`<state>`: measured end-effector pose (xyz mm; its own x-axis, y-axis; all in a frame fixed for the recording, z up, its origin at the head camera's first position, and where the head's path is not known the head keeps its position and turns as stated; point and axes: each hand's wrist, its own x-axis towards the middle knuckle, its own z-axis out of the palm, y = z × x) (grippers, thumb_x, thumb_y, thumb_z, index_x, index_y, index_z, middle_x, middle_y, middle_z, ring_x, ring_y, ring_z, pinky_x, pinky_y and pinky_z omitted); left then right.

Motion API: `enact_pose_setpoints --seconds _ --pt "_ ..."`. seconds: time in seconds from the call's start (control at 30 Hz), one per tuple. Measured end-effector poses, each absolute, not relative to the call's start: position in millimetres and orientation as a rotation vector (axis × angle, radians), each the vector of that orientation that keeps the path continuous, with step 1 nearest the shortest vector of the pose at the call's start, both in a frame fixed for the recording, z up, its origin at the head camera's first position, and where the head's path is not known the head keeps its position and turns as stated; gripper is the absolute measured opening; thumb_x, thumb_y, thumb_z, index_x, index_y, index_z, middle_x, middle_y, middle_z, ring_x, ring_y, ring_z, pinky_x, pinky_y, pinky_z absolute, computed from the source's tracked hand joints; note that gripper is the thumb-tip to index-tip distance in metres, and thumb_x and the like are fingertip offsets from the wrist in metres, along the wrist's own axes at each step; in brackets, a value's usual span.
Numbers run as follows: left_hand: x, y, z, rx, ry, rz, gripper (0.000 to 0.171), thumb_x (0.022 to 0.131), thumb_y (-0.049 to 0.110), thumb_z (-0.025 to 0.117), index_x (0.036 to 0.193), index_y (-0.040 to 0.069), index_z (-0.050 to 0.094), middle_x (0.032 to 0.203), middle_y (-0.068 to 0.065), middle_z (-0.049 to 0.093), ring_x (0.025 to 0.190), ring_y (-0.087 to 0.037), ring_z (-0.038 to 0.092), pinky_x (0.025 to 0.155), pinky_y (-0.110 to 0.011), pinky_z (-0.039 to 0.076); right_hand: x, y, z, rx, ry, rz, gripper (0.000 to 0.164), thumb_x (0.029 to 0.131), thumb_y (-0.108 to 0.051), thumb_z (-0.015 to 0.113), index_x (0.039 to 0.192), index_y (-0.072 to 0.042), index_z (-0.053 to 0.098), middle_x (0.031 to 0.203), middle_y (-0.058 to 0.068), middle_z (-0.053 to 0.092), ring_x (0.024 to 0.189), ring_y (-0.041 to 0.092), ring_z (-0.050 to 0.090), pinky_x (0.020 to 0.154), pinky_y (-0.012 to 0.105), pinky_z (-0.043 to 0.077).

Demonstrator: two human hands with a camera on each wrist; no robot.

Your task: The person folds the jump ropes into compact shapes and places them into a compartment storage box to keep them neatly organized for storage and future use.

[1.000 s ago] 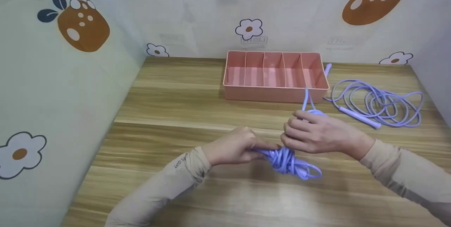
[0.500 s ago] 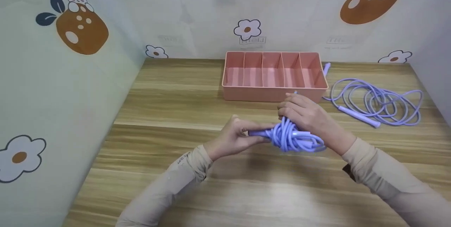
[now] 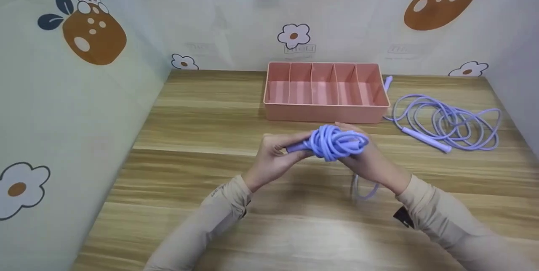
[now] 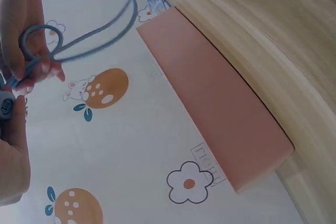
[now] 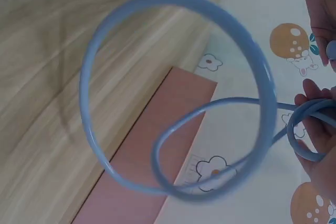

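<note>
One violet-blue rope point(image 3: 330, 142), wound thick, trailing loops

A pink box point(image 3: 324, 114) with five compartments stands on the wood-grain table point(image 3: 210, 111). Right of the box lies a loosely coiled purple rope point(image 3: 450, 116), one handle point(image 3: 426, 139) off its front right corner, another beside its right end. Behind the box, a pale wall point(image 3: 236, 18) bears printed flowers point(image 3: 293, 36).
</note>
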<state>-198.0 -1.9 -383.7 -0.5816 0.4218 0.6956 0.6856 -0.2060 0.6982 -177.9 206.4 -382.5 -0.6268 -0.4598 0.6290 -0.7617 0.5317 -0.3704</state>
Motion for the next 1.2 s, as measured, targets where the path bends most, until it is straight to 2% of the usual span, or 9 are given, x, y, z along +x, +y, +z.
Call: enact_pose_setpoints --seconds 0.07,0.17,0.27,0.4,0.53,0.67,0.77,1.03,1.2 --pt "-199.1 -3.1 -383.8 -1.248 -1.799 -1.913 0.029 0.073 -0.010 0.067 0.101 -0.017 0.059 0.097 -0.026 0.063 0.090 -0.025 0.065 0.077 -0.034 0.055 -179.3 206.3 -386.9 1.000 -2.329 0.878 0.029 0.068 0.006 0.068 0.095 0.009 0.059 0.094 0.021 0.062 0.094 0.038 0.056 0.089 0.051 0.040" --pt "-201.2 -4.6 -382.8 -1.141 -1.761 -1.995 0.032 0.074 -0.009 0.067 0.104 -0.017 0.058 0.100 -0.026 0.062 0.092 -0.022 0.065 0.078 -0.036 0.054 -182.4 204.9 -392.7 1.066 -2.337 0.802 0.010 0.074 0.001 0.065 0.083 -0.004 0.060 0.077 0.004 0.064 0.081 0.022 0.060 0.092 0.047 0.038" --pt "-203.8 -5.3 -382.4 -1.033 -1.733 -2.060 0.034 0.074 -0.009 0.067 0.106 -0.017 0.057 0.101 -0.027 0.062 0.092 -0.021 0.065 0.078 -0.038 0.054 -181.5 204.4 -398.1 1.082 -2.366 0.753 0.007 0.078 -0.001 0.062 0.077 -0.008 0.061 0.068 -0.004 0.063 0.069 0.012 0.061 0.095 0.048 0.035" --pt "-204.5 -4.7 -385.4 -0.933 -1.723 -2.072 0.035 0.072 -0.012 0.067 0.105 -0.019 0.056 0.100 -0.029 0.061 0.093 -0.018 0.064 0.079 -0.038 0.054 -177.4 202.7 -402.1 1.062 -2.406 0.738 0.006 0.079 0.000 0.060 0.079 -0.006 0.061 0.071 -0.002 0.066 0.068 0.013 0.064 0.099 0.057 0.028" --pt "-204.9 -2.2 -387.7 -0.821 -1.722 -2.032 0.035 0.072 -0.011 0.068 0.105 -0.018 0.057 0.101 -0.028 0.061 0.094 -0.018 0.064 0.078 -0.036 0.054 -173.5 196.8 -405.6 1.026 -2.423 0.758 0.006 0.080 0.001 0.059 0.084 -0.003 0.060 0.070 -0.001 0.065 0.068 0.014 0.064 0.097 0.056 0.034" --pt "-209.0 0.2 -388.8 -0.647 -1.736 -1.965 0.036 0.073 -0.008 0.068 0.107 -0.015 0.058 0.101 -0.026 0.062 0.093 -0.022 0.064 0.078 -0.033 0.054 -165.5 190.2 -409.5 0.957 -2.425 0.762 0.024 0.080 0.006 0.059 0.104 0.005 0.056 0.075 0.005 0.062 0.075 0.020 0.062 0.080 0.044 0.049" --pt "-213.2 -0.1 -391.7 -0.570 -1.830 -1.824 0.036 0.075 -0.003 0.069 0.108 -0.011 0.060 0.100 -0.022 0.064 0.091 -0.023 0.065 0.078 -0.029 0.054 -160.9 187.8 -410.5 0.942 -2.410 0.654 0.034 0.079 0.005 0.060 0.112 0.006 0.054 0.081 0.009 0.062 0.077 0.024 0.061 0.067 0.039 0.052" --pt "-214.7 -9.6 -398.8 -0.773 -2.099 -1.060 0.033 0.077 0.006 0.070 0.108 0.002 0.065 0.091 -0.010 0.069 0.073 -0.018 0.067 0.064 -0.025 0.055 -160.5 196.3 -392.9 1.074 -2.347 0.243 0.013 0.086 -0.012 0.057 0.092 -0.001 0.059 0.076 0.005 0.059 0.065 0.019 0.056 0.054 0.030 0.046" --pt "-209.3 -10.1 -396.3 -0.998 -2.177 -0.709 0.031 0.078 0.000 0.065 0.110 0.003 0.063 0.093 -0.010 0.069 0.072 -0.019 0.066 0.062 -0.026 0.056 -165.0 202.6 -372.7 1.179 -2.227 0.079 0.036 0.099 -0.023 0.033 0.082 -0.002 0.056 0.068 0.003 0.050 0.057 0.017 0.048 0.054 0.029 0.040"
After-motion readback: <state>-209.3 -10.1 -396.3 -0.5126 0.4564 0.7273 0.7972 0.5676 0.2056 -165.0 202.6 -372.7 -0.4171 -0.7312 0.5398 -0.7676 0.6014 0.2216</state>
